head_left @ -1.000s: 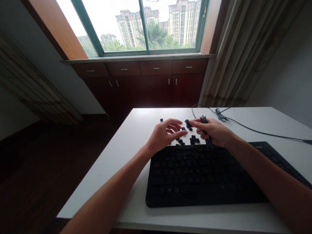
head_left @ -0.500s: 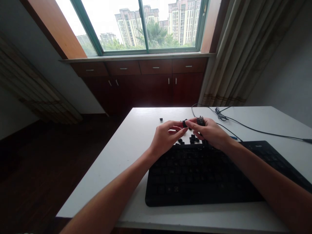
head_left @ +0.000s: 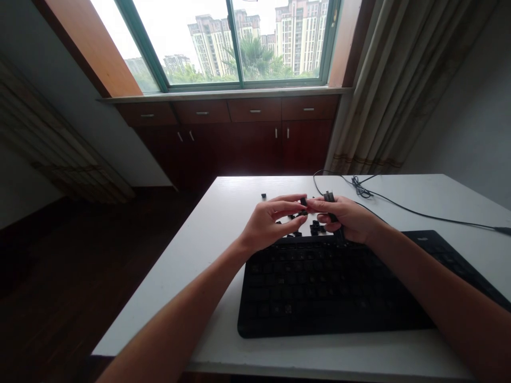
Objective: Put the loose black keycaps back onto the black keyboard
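Observation:
My left hand (head_left: 267, 221) reaches in from the left, its fingertips closed on a small black keycap (head_left: 303, 201) and its thumb a little lower. My right hand (head_left: 349, 217) has its thumb and fingertips at the same keycap. A dark, narrow tool (head_left: 329, 197) with metal at its upper end stands upright in my right hand, the fingers wrapped round it; its exact kind is unclear. Under the hands, several loose black keycaps (head_left: 315, 227) lie on the white table (head_left: 199, 255). The black keyboard (head_left: 319, 287) lies nearer to me, below both forearms.
One keycap (head_left: 263, 196) lies apart at the back left. A black cable (head_left: 423, 210) runs across the table's right side, bundled at the back. Beyond the table stand dark red cabinets (head_left: 239, 143) under a window.
My left hand has shifted slightly left, its thumb farther from its fingers. My right hand has turned a little, and the tool leans slightly. The keycap stays between the hands.

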Action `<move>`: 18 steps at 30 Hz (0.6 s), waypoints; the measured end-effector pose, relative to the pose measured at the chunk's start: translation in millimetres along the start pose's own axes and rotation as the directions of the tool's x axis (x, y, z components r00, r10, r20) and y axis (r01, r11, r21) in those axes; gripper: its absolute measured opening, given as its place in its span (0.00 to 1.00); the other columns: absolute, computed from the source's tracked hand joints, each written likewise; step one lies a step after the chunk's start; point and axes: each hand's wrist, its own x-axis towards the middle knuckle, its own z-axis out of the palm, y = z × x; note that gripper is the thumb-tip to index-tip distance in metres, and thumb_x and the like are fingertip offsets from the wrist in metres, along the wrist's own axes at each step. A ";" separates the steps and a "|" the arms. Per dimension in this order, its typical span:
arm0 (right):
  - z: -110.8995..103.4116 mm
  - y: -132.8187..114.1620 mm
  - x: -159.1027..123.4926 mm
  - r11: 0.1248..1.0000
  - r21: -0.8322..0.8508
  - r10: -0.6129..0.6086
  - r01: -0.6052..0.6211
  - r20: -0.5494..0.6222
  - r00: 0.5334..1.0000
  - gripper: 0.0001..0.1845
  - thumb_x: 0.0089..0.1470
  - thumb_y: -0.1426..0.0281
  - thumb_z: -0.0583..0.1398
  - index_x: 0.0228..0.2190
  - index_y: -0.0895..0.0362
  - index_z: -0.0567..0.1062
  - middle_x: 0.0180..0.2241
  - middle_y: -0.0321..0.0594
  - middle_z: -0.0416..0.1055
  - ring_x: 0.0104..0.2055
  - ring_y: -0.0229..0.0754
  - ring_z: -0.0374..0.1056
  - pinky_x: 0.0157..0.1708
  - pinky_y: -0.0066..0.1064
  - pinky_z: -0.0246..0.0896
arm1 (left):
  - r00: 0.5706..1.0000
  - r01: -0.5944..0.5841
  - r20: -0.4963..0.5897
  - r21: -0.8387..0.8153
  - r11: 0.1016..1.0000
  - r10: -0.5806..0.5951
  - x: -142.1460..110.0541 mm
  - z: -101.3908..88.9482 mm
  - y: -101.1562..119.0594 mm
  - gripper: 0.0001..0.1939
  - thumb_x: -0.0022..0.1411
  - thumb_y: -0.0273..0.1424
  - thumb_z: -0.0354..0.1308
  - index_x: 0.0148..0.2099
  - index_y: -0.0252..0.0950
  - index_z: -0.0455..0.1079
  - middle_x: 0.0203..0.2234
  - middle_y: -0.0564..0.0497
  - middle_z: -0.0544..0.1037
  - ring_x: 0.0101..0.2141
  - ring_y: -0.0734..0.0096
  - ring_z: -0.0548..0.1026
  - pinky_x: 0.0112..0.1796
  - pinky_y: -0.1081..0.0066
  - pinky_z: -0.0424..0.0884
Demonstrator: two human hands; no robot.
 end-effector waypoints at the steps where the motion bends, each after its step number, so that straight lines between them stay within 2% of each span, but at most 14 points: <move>1: 0.0 0.0 -0.1 1.000 0.020 0.006 -0.006 0.001 1.000 0.13 0.50 0.65 0.71 0.35 0.61 0.79 0.36 0.40 0.71 0.23 0.26 0.53 0.13 0.14 0.47 | 1.000 -0.013 -0.004 0.017 1.000 0.013 -0.1 0.2 -0.8 0.13 0.59 0.31 0.67 0.47 0.36 0.79 0.55 0.43 0.75 0.52 0.57 0.77 0.57 0.55 0.74; 5: 0.3 1.6 0.5 1.000 0.030 -0.007 0.008 -0.028 1.000 0.12 0.51 0.66 0.70 0.36 0.60 0.80 0.37 0.40 0.72 0.23 0.26 0.54 0.13 0.14 0.49 | 0.997 -0.064 -0.032 0.104 0.993 0.068 0.4 0.7 -3.1 0.13 0.59 0.31 0.66 0.48 0.36 0.79 0.52 0.43 0.76 0.51 0.59 0.77 0.55 0.58 0.76; 9: 2.1 3.7 1.6 0.994 -0.075 -0.087 0.080 -0.094 0.992 0.17 0.50 0.62 0.70 0.40 0.58 0.78 0.38 0.40 0.73 0.23 0.27 0.55 0.14 0.16 0.50 | 0.995 -0.063 -0.069 0.147 0.987 0.073 0.7 1.9 -4.5 0.13 0.60 0.31 0.66 0.47 0.36 0.79 0.49 0.44 0.77 0.50 0.61 0.77 0.54 0.59 0.77; 11: 2.7 4.0 1.5 0.976 -0.165 -0.166 0.143 -0.130 0.978 0.21 0.49 0.59 0.70 0.42 0.57 0.78 0.35 0.39 0.73 0.23 0.28 0.57 0.15 0.18 0.51 | 0.995 -0.033 -0.087 0.115 0.993 0.043 1.0 2.3 -4.2 0.13 0.60 0.32 0.66 0.47 0.35 0.79 0.48 0.44 0.78 0.49 0.61 0.78 0.54 0.59 0.77; 13: 2.7 3.1 0.6 0.945 -0.266 -0.232 0.191 -0.130 0.964 0.22 0.50 0.56 0.69 0.41 0.58 0.78 0.28 0.37 0.70 0.23 0.30 0.57 0.16 0.20 0.51 | 0.996 0.018 -0.094 0.065 0.998 -0.012 1.6 1.9 -2.6 0.13 0.60 0.34 0.66 0.46 0.35 0.80 0.47 0.44 0.78 0.48 0.61 0.78 0.53 0.59 0.77; 15: 2.4 1.0 -1.5 0.914 -0.349 -0.259 0.207 -0.108 0.960 0.23 0.51 0.54 0.68 0.41 0.59 0.79 0.22 0.33 0.65 0.22 0.31 0.56 0.17 0.21 0.51 | 0.994 0.075 -0.088 0.028 0.997 -0.072 2.6 0.4 0.0 0.14 0.59 0.36 0.67 0.45 0.35 0.80 0.48 0.43 0.79 0.48 0.60 0.79 0.52 0.60 0.77; 18: 1.7 -2.6 -5.2 0.881 -0.428 -0.261 0.201 -0.085 0.962 0.25 0.51 0.53 0.67 0.43 0.58 0.80 0.19 0.31 0.60 0.21 0.31 0.55 0.17 0.22 0.50 | 0.987 0.141 -0.078 0.008 0.990 -0.140 4.1 -2.8 4.2 0.14 0.59 0.37 0.67 0.45 0.35 0.80 0.48 0.44 0.80 0.48 0.59 0.79 0.50 0.62 0.78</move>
